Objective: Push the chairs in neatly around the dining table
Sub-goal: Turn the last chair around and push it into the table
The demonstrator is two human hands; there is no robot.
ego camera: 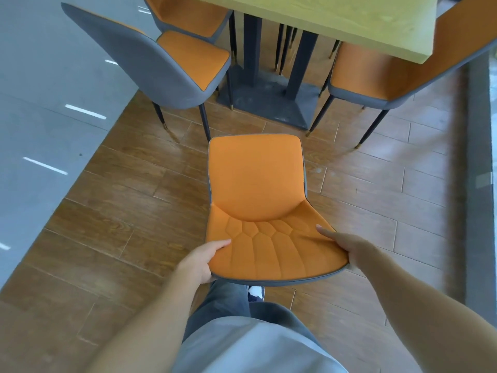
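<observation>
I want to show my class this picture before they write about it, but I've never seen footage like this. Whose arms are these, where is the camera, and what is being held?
There is one picture, taken by a camera worn on a person's head, looking forward and down. So the two bare arms coming in from the bottom are the wearer's own. The left hand and right hand each grip a side of the backrest of an orange chair with grey edging. That chair stands on the wood floor, apart from the dining table, whose pale wooden top shows at the upper edge. Three matching chairs stand around the table: the left chair, one behind it, and the right chair.
</observation>
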